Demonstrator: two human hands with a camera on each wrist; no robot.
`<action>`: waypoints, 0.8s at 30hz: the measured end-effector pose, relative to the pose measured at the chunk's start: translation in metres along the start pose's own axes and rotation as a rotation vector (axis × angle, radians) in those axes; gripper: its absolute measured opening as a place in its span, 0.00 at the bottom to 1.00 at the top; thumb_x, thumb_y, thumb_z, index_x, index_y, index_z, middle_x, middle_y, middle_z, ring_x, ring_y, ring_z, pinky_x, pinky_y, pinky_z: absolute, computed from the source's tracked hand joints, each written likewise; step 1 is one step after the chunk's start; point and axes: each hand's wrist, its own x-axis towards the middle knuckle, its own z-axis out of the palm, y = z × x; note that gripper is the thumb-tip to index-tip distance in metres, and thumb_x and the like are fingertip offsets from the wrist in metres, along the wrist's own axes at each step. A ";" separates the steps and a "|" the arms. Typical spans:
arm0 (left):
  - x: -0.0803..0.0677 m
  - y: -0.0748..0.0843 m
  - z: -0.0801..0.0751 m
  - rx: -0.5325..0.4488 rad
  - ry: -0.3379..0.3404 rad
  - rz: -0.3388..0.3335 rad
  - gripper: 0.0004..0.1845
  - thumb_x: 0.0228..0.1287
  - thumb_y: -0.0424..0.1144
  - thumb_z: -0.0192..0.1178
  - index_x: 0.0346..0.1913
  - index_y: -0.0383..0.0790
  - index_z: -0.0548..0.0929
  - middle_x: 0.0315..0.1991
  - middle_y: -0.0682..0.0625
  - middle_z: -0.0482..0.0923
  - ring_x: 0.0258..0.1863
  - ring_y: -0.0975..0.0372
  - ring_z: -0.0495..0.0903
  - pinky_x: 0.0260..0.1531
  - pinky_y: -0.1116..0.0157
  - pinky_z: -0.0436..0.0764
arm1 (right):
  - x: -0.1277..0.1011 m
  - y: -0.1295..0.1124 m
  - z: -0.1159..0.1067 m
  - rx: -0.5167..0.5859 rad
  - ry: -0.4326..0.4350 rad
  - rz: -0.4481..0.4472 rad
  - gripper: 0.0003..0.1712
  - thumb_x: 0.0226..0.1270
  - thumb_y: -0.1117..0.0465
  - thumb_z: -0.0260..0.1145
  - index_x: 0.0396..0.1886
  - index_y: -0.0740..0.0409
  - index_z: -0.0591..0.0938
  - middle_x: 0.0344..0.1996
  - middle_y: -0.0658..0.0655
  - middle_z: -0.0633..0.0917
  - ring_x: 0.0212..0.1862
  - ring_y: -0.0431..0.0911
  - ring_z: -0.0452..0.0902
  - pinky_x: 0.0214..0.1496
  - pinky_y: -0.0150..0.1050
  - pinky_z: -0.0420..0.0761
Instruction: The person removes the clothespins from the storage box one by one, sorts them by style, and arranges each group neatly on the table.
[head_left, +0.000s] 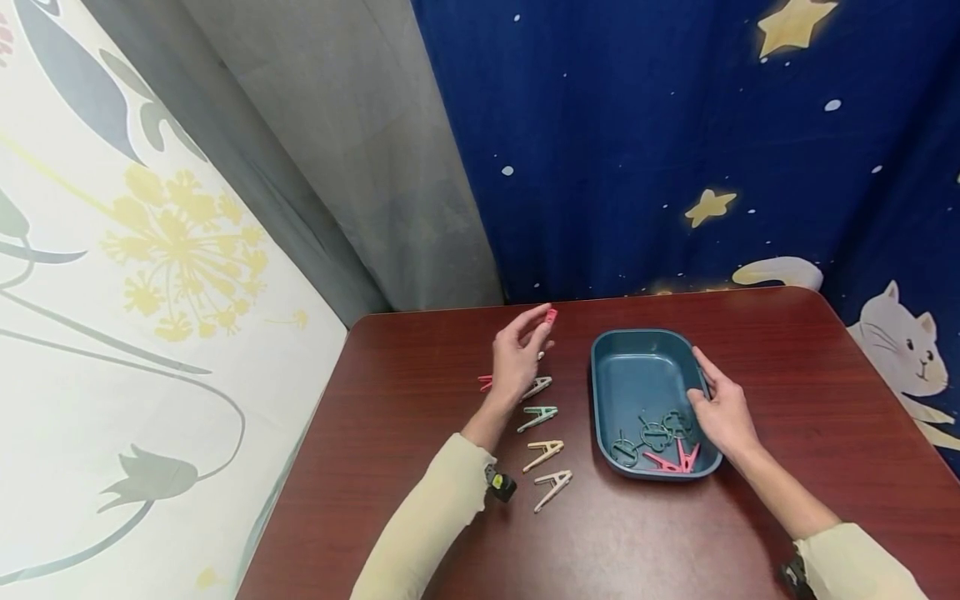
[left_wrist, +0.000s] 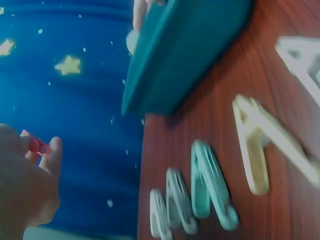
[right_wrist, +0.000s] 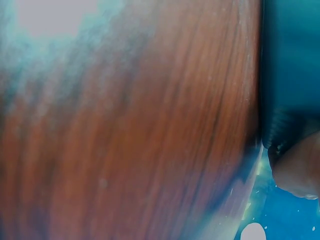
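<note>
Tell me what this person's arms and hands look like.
The left sleeve and right sleeve are pale yellow. A small black device sits at each cuff: the left device has a yellow-green spot, the right device is partly cut off. The left hand and right hand wear no gloves.

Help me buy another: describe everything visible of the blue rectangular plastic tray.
The blue, plastic-looking tray has rounded corners and raised walls. It sits open side up on the brown wooden table; dark green ring-shaped pieces and pink plastic clips lie in its near end. The right hand grips its right side.
</note>
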 end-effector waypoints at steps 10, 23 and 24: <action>-0.018 -0.022 -0.060 0.186 0.122 -0.028 0.14 0.73 0.34 0.69 0.58 0.39 0.89 0.50 0.45 0.91 0.49 0.56 0.90 0.46 0.71 0.85 | 0.000 0.000 0.001 -0.029 0.013 -0.003 0.41 0.76 0.73 0.58 0.86 0.54 0.60 0.74 0.71 0.71 0.58 0.59 0.78 0.42 0.19 0.68; -0.060 -0.052 -0.100 0.318 0.048 -0.054 0.14 0.74 0.31 0.66 0.59 0.36 0.89 0.50 0.44 0.90 0.46 0.48 0.91 0.45 0.62 0.88 | 0.001 0.001 0.001 -0.044 0.017 -0.009 0.41 0.76 0.74 0.58 0.85 0.55 0.60 0.73 0.74 0.71 0.53 0.58 0.77 0.39 0.23 0.68; -0.063 -0.054 -0.102 0.361 0.049 -0.057 0.14 0.74 0.31 0.67 0.59 0.38 0.89 0.50 0.45 0.91 0.46 0.51 0.91 0.44 0.64 0.87 | 0.001 0.001 0.001 -0.043 0.016 -0.009 0.41 0.76 0.74 0.58 0.86 0.55 0.60 0.73 0.73 0.71 0.54 0.58 0.77 0.40 0.23 0.68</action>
